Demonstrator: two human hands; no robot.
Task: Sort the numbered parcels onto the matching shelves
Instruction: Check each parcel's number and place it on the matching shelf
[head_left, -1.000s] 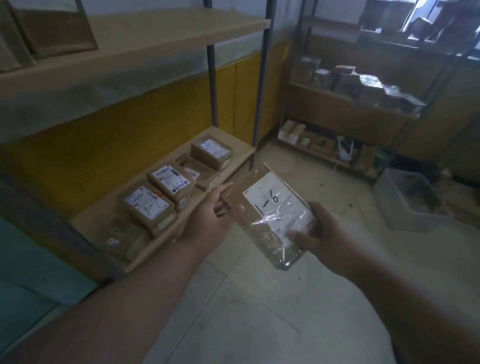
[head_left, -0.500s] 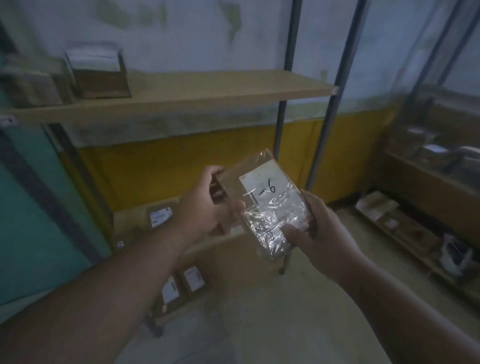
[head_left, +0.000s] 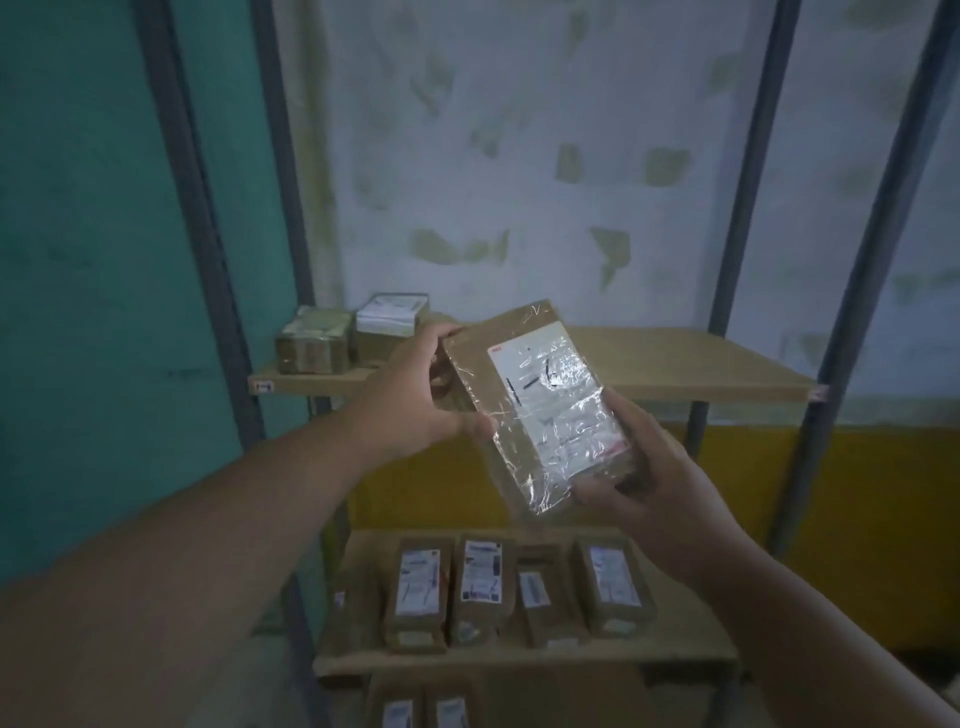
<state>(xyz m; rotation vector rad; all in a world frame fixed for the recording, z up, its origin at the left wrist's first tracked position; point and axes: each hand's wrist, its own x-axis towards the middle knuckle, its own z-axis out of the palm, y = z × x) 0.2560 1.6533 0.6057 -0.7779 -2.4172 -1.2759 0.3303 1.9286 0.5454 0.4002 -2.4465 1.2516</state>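
I hold a brown parcel (head_left: 524, 410) wrapped in clear film, its white label marked with a handwritten number, in front of a metal-framed shelf unit. My left hand (head_left: 415, 395) grips its upper left edge. My right hand (head_left: 649, 478) grips its lower right corner. The parcel hangs tilted, just in front of the upper wooden shelf (head_left: 701, 374). A small tag (head_left: 263, 386) sits on that shelf's left front edge; its writing is too small to read.
Two parcels (head_left: 353, 338) stand at the upper shelf's left end. The middle shelf (head_left: 519, 660) carries several labelled brown parcels (head_left: 478, 587). More parcels (head_left: 421, 712) lie on the lowest level. Grey uprights (head_left: 748, 171) frame the unit; a teal wall (head_left: 78, 260) is at left.
My view has swung left and upward to face the shelf unit squarely. The parcel, still in both hands, has risen to the level of the upper shelf.
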